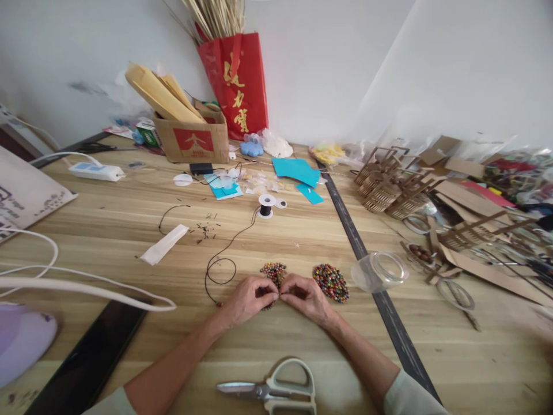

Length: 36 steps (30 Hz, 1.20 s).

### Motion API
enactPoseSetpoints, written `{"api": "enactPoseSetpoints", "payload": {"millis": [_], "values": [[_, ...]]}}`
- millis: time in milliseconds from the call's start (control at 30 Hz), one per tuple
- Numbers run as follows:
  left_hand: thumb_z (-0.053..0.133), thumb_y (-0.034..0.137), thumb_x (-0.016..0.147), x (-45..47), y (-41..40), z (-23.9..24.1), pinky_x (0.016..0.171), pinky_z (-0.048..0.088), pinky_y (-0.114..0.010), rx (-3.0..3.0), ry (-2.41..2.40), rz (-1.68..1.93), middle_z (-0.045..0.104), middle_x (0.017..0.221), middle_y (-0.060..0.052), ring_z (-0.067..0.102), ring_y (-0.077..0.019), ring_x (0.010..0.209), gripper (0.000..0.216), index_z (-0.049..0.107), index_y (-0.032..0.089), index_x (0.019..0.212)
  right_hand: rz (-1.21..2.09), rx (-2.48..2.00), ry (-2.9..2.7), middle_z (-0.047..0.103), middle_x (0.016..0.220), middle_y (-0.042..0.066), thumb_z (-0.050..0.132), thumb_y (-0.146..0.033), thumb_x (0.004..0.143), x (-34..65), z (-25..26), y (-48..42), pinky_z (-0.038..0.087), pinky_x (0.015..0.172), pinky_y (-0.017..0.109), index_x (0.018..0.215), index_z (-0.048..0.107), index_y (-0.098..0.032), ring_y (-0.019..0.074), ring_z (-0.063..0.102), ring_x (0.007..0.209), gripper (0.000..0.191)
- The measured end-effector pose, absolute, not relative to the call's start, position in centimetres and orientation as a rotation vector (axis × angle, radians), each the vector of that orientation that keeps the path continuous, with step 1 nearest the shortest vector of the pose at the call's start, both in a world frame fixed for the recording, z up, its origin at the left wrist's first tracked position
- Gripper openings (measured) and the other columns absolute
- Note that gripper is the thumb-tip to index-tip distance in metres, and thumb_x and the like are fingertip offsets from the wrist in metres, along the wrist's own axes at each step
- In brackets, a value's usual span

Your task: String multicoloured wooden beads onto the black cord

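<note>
My left hand [253, 298] and my right hand [307, 297] meet fingertip to fingertip, both closed in a pinch. Whatever lies between the fingers is too small to make out. Just behind them is a pile of small multicoloured beads [273, 271], partly hidden by my fingers. A second, larger bead pile [330, 282] lies right of my right hand. A thin black cord [228, 245] runs from a white-flanged spool [266, 206], loops on the table and reaches a few reddish beads [219, 304] beside my left wrist.
Pale-handled scissors [289, 386] lie near the front edge. A clear plastic jar [380, 272] rests on its side at right, before small woven baskets [389, 184]. Left are a black phone-like slab [90, 357] and white cables [86, 282]. Behind stand a cardboard box [194, 141] and red bag [242, 86].
</note>
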<state>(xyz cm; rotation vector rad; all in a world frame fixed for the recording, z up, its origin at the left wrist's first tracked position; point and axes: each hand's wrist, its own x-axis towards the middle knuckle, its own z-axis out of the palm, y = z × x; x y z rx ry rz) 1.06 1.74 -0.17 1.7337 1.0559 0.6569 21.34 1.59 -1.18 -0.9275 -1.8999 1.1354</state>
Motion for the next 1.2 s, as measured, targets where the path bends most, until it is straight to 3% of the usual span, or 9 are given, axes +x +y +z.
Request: {"api": "enactPoseSetpoints", "payload": {"millis": [400,633,900,1200], "values": [[0.057,0.023,0.083,1.0,1.6,0.5,0.062,0.042,-0.022,1.738,1.082,0.657,0.068,0.069,-0.002,0.056,-0.0142,0.064,0.018,0.072,0.014,0.079,1.096,-0.926,-1.942,0.064,0.078,0.005,0.056,-0.043,0.094,21.5,-0.6,1.6,0.046,0.066,0.026,0.083,0.067,-0.017,0.0158,0.058,0.072,0.031],[0.052,0.014,0.082,0.9,1.7,0.0,0.068,0.045,-0.023,1.716,1.056,0.720,0.073,0.081,-0.003,0.061,-0.0149,0.071,0.024,0.074,0.015,0.090,0.994,-0.838,-1.952,0.064,0.082,0.007,0.055,-0.039,0.096,21.3,-0.2,1.5,0.048,0.074,0.030,0.084,0.065,-0.018,0.0185,0.059,0.080,0.026],[0.068,0.027,0.079,0.9,1.6,-0.4,0.067,0.046,-0.023,1.667,1.034,0.688,0.072,0.080,-0.004,0.062,-0.0164,0.073,0.016,0.075,0.015,0.085,0.962,-0.796,-1.998,0.062,0.081,0.006,0.055,-0.035,0.097,21.2,-0.3,1.4,0.048,0.073,0.029,0.086,0.065,-0.019,0.0182,0.058,0.079,0.022],[0.065,0.018,0.077,1.2,1.5,-0.4,0.063,0.042,-0.022,1.748,1.060,0.651,0.067,0.069,-0.001,0.058,-0.0140,0.066,0.007,0.072,0.015,0.076,0.900,-0.804,-2.059,0.059,0.078,0.005,0.048,-0.039,0.100,21.0,-0.4,1.2,0.045,0.067,0.027,0.085,0.060,-0.019,0.0168,0.054,0.073,0.028]]}}
